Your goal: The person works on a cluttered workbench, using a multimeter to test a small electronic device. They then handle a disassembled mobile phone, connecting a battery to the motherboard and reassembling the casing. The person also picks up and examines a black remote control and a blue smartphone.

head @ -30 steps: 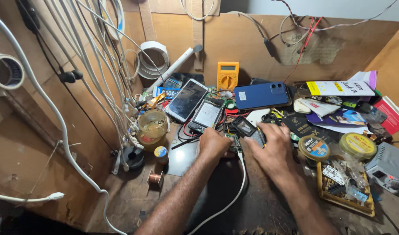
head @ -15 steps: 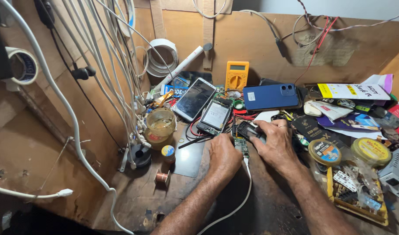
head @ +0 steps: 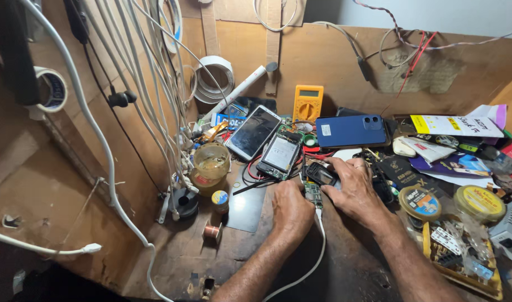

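My left hand [head: 292,208] and my right hand [head: 354,189] meet over a small green circuit board [head: 312,193] on the dark wooden bench. A white cable [head: 317,246] runs from the board's near end toward me. The left hand's fingers pinch the board's left side. My right hand rests on a small black device with a screen [head: 321,174] just behind the board. An opened phone [head: 279,154] lies behind that device, with a dark-screened phone [head: 254,132] to its left and a blue phone [head: 351,131] face down to its right.
A yellow multimeter [head: 307,103] leans on the back wall. A glass jar [head: 211,165], a copper wire spool [head: 212,231] and a black sheet [head: 246,202] lie left. Round tins [head: 419,202], papers and a tray of parts [head: 463,251] crowd the right. White cables [head: 155,95] hang along the left wall.
The view has shifted so the bench sits further right and lower in frame. Both hands stay on the board and the small device, with only slight finger movement.
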